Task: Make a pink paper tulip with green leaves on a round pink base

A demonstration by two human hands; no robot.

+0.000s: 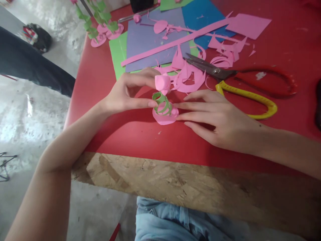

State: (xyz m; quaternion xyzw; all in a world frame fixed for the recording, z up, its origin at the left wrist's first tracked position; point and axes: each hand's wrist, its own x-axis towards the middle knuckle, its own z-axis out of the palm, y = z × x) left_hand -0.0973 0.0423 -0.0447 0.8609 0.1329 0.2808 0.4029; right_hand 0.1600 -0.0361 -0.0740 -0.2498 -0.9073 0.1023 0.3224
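A small paper flower [163, 108] stands on the red tabletop, with a pink bud on top, a curled green spiral stem and a round pink base. My left hand [126, 88] grips it from the left; the thumb presses the green spiral and the fingers reach behind the bud, their tips partly hidden. From the right, my right hand [213, 115] lies with fingers stretched out and slightly apart. Its fingertips touch the right edge of the pink base, beside a small pink curl of paper there.
Open scissors [218, 72] with red and yellow handles lie behind my right hand. Pink paper scraps [192, 78], a long pink strip [173, 45], and purple [150, 33] and blue sheets [203, 16] cover the back. Similar paper flowers [99, 39] stand at the far left corner.
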